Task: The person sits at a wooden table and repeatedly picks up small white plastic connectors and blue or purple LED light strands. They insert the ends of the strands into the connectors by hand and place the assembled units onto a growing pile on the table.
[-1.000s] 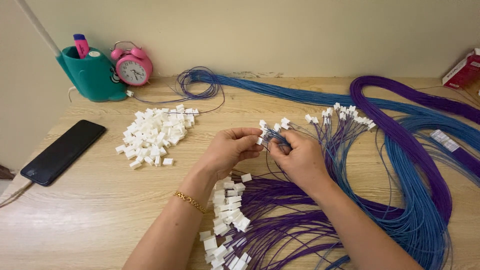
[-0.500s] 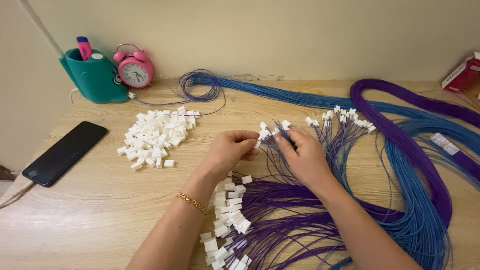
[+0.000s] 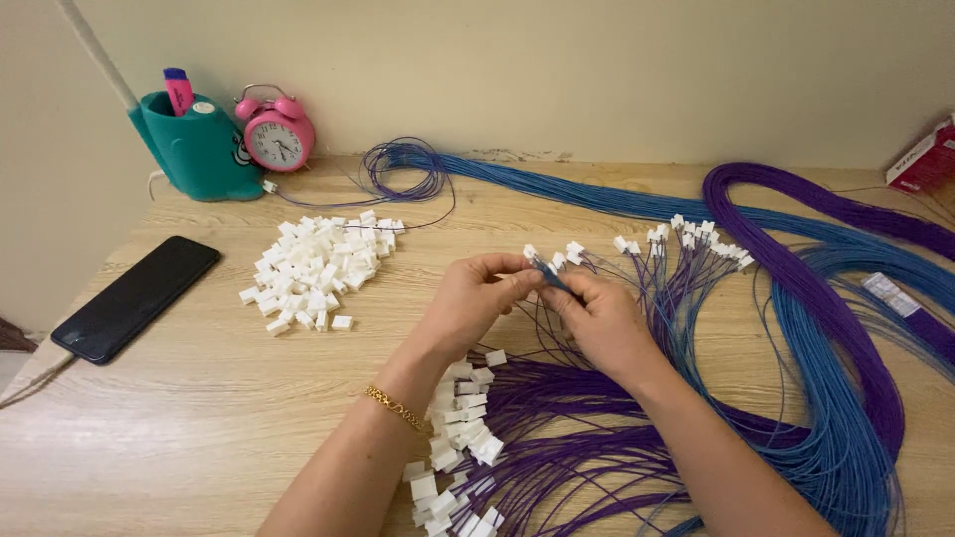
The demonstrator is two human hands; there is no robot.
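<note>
Centrally, the left hand (image 3: 476, 298) and right hand (image 3: 595, 316) meet fingertip to fingertip above the worktop (image 3: 199, 418), both pinched shut on a thin blue wire (image 3: 553, 278) with a small white connector (image 3: 530, 254) at its tip. Beneath the wrists lies a fan of purple wires (image 3: 557, 447) ending in white plugs. Left of the hands sits a heap of loose white housings (image 3: 316, 267); farther off lie a black phone (image 3: 136, 296), a teal pen holder (image 3: 202, 149) and a pink alarm clock (image 3: 278, 132) against the pale wall. Long blue and purple bundles (image 3: 836, 328) loop along the right side of the light wood surface.
</note>
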